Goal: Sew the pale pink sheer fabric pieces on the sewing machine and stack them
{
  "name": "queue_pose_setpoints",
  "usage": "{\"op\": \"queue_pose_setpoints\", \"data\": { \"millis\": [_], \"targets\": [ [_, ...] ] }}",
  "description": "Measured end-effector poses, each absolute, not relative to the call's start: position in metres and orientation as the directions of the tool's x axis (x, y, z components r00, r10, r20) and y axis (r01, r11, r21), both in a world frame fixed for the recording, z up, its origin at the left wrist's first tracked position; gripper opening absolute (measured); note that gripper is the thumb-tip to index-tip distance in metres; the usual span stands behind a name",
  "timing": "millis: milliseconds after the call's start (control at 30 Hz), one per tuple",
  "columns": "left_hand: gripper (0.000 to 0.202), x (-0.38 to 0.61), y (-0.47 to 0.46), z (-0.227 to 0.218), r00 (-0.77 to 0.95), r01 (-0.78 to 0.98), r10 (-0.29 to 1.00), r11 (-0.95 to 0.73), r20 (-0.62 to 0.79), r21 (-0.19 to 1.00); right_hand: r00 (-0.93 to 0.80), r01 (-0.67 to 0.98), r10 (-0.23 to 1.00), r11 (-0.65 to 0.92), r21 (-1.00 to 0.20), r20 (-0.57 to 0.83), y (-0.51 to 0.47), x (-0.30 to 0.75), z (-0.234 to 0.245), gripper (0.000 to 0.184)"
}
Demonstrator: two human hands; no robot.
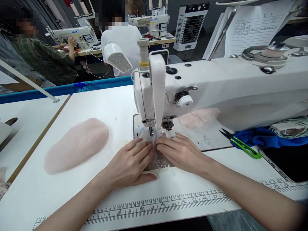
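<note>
At the needle of a white sewing machine (154, 102), both hands are on a thin see-through fabric (156, 157). My left hand (134, 157) lies on its left side, palm down, fingers stretched towards the presser foot (151, 131) and thumb apart on the table. From the right, my right hand (180, 150) has its fingers bent together on the fabric, close to the needle; its thumb is hidden. A narrow strip of the fabric shows between the two hands. Left of my left hand lies a pale pink sheer rounded piece (78, 144).
Under the machine arm lies another pale pink piece (199, 117). Green-handled thread snips (245, 146) rest by a blue cloth (260, 136) and a black-screened device (288, 162). A ruler strip (149, 205) runs along the front edge. Two people sit at machines beyond.
</note>
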State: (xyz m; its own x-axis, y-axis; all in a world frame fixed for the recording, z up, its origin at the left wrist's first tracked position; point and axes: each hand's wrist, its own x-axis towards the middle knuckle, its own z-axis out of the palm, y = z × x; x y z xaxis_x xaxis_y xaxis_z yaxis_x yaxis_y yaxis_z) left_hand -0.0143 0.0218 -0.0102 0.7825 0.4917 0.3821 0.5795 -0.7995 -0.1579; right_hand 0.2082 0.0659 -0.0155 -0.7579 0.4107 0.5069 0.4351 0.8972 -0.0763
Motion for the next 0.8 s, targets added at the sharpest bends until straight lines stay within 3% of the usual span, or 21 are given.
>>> {"op": "queue_pose_setpoints", "data": {
  "millis": [67,167,200,233,333,533,800],
  "targets": [
    [0.028,-0.015,0.022,-0.011,0.777,0.583,0.469,-0.788,0.421,-0.198,-0.774,0.389,0.394,0.914,-0.117,0.495,0.065,0.211,-0.012,0.021],
    [0.02,-0.012,0.023,-0.013,0.727,0.612,0.479,-0.777,0.492,-0.148,-0.797,0.347,0.381,0.924,-0.161,0.469,0.063,0.214,-0.01,0.06],
    [0.019,-0.011,0.024,-0.013,0.705,0.622,0.495,-0.776,0.507,-0.106,-0.799,0.359,0.387,0.921,-0.15,0.461,0.063,0.213,-0.01,0.065],
    [0.018,-0.01,0.024,-0.014,0.685,0.631,0.514,-0.773,0.516,-0.068,-0.797,0.381,0.392,0.916,-0.121,0.46,0.063,0.212,-0.01,0.059],
    [0.02,-0.007,0.023,-0.015,0.658,0.664,0.552,-0.746,0.512,-0.049,-0.777,0.429,0.367,0.903,0.005,0.511,0.062,0.209,-0.014,0.019],
    [0.033,-0.006,0.02,-0.021,0.715,0.659,0.54,-0.733,0.444,-0.169,-0.772,0.365,0.271,0.93,0.052,0.575,0.06,0.208,-0.018,0.021],
    [0.03,-0.007,0.021,-0.019,0.732,0.642,0.529,-0.746,0.43,-0.175,-0.77,0.349,0.26,0.936,0.043,0.583,0.06,0.208,-0.019,0.023]
  ]
}}
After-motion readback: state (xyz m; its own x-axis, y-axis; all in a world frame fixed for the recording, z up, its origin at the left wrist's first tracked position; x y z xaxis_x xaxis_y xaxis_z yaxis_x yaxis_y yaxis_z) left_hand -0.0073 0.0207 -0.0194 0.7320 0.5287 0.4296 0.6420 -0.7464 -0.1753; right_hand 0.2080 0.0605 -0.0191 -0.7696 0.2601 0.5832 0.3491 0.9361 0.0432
